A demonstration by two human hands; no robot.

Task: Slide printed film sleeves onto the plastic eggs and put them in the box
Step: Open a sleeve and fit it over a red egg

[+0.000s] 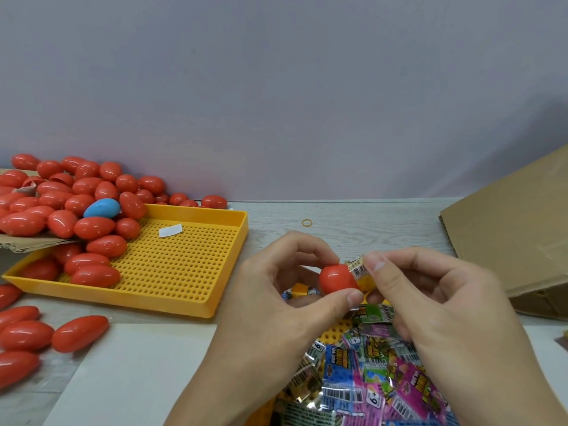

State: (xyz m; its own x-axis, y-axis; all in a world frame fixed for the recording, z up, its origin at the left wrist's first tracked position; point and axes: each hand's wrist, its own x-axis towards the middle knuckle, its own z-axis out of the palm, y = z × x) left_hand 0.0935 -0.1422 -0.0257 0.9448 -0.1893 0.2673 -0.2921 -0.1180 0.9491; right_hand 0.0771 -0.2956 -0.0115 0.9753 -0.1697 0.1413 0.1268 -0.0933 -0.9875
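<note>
My left hand (295, 290) pinches a red plastic egg (336, 279) between thumb and fingers above the table. My right hand (430, 299) pinches a printed film sleeve (359, 273), yellow with a barcode, whose mouth sits over the egg's right end. A heap of loose printed sleeves (368, 373) lies on a yellow tray under my hands. The cardboard box (516, 238) stands at the right, its flap tilted towards me.
A yellow perforated tray (190, 272) on the left holds several red eggs spilling from a pile (61, 204) with one blue egg (101, 208). More red eggs (27, 336) lie at the far left. A rubber band (306, 222) lies behind. A white sheet (132, 373) covers the near table.
</note>
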